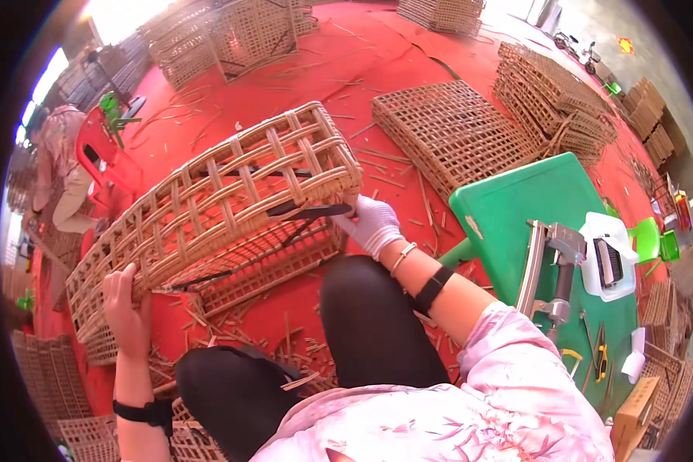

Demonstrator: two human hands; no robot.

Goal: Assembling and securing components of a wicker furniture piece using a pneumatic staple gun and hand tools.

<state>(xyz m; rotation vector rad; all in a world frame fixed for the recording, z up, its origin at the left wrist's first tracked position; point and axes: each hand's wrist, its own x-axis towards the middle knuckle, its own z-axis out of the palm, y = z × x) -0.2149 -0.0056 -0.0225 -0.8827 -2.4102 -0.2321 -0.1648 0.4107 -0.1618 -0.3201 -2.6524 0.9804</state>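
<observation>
A long, open-weave wicker basket [200,204] with dark frame bars inside is held up, tilted on its side, in front of my knees. My left hand [125,308], bare, has its fingers curled over the basket's near left edge. At the other end my right hand [373,225], in a pale glove, grips the lower right corner; its fingertips are partly hidden behind the weave. Just below and behind this basket, another wicker piece [273,266] rests on the red floor.
Right of me, a green table [531,196] carries a nail gun [558,277], a white tub [612,266] with a dark strip inside, and pliers [601,356]. Wicker baskets [454,131] lie beyond. Cane scraps litter the red floor [354,69]. A person [65,165] works near a red chair [104,154].
</observation>
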